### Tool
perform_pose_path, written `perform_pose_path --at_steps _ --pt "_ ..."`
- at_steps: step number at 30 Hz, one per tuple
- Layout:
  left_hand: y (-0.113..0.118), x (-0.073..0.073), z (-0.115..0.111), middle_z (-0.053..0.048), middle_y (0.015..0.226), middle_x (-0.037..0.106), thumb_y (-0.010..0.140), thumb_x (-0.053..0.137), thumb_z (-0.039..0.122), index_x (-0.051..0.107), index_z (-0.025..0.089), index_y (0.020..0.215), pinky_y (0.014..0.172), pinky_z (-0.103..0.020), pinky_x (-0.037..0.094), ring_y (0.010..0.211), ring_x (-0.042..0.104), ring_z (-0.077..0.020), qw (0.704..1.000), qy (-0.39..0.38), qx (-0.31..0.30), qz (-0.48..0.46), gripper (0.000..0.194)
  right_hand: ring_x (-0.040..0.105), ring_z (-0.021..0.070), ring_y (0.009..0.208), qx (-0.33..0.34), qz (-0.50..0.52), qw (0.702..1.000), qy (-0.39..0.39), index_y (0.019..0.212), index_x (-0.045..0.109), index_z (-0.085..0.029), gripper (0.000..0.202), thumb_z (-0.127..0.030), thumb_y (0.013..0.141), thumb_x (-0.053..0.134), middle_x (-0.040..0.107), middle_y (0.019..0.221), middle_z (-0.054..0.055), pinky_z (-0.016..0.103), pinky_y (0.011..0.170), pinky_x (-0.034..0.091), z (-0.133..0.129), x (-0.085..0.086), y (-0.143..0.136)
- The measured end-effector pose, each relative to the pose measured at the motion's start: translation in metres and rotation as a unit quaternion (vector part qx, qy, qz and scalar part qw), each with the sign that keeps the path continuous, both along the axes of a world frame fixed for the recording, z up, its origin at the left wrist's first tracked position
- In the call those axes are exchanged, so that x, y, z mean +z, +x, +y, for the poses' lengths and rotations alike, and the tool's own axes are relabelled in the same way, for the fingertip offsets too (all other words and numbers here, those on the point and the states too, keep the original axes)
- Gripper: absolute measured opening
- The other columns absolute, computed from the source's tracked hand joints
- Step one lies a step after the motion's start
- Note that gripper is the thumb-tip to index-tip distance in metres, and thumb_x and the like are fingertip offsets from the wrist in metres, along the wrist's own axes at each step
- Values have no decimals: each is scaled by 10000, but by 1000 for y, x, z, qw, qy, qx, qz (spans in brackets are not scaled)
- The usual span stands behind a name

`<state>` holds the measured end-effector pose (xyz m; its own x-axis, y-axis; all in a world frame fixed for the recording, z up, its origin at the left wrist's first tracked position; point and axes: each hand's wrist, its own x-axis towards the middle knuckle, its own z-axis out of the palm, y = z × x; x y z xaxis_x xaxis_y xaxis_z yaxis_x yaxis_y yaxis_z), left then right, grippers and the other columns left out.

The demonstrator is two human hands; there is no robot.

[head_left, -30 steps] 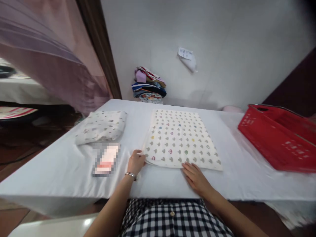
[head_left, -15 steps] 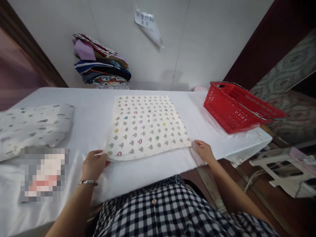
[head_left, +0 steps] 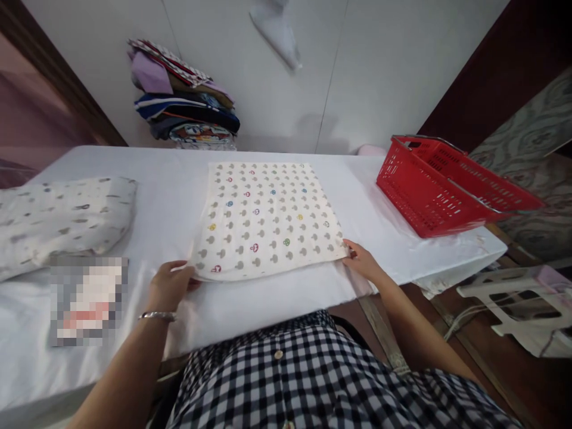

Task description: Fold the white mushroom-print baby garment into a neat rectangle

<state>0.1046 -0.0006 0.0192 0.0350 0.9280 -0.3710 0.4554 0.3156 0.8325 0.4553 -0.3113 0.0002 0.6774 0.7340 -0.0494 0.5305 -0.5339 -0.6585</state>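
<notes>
Cloth is now being held by both corners nearest the tabletop front edge.
I'm seeing right hand joining left hand, both pinching it.

"How is the light falling?"
"Softly; the counter is shining palely, and a faint shadow is lying on the wall."
"Is anything glaring?"
"The bracelet is glinting."
"What is the lens doing?"
"It is stretching the edges; the upper right corner is looking nearly black, and coarse pixels are masking a flat item."
</notes>
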Motion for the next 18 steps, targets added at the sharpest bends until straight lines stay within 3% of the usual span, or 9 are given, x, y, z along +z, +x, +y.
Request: perform_pose_path --at_steps 3,11,15,18 --pt "2 -2 3 34 513 557 645 595 116 560 118 945 455 -240 514 446 558 -117 998 -25 27 -57 302 553 154 750 36 -79 996 -20 1297 497 -200 574 -250 729 562 604 1002 58 302 748 456 2 -3 -1" --pt "4 16 -1 22 547 570 711 567 120 524 81 1042 498 -200 501 456 555 -85 992 -60 17 -112 336 596 185 849 -13 -126 992 27 1071 650 -198 368 -203 766 443 660 1050 54 322 781 465 4 -8 10" --pt "6 20 -1 31 559 568 729 563 147 504 65 1097 542 -216 508 477 558 -82 994 -47 4 -99 381 610 202 864 -7 -170 985 -27 1132 621 -226 402 -187 770 453 664 1077 44 339 801 465 3 0 9" --pt "4 13 -3 28 561 578 682 587 161 505 89 1089 550 -260 523 486 574 -115 999 -16 -17 -34 422 603 221 912 15 -204 977 -64 1181 587 -225 415 -189 790 456 652 1104 52 339 801 460 -4 1 8"
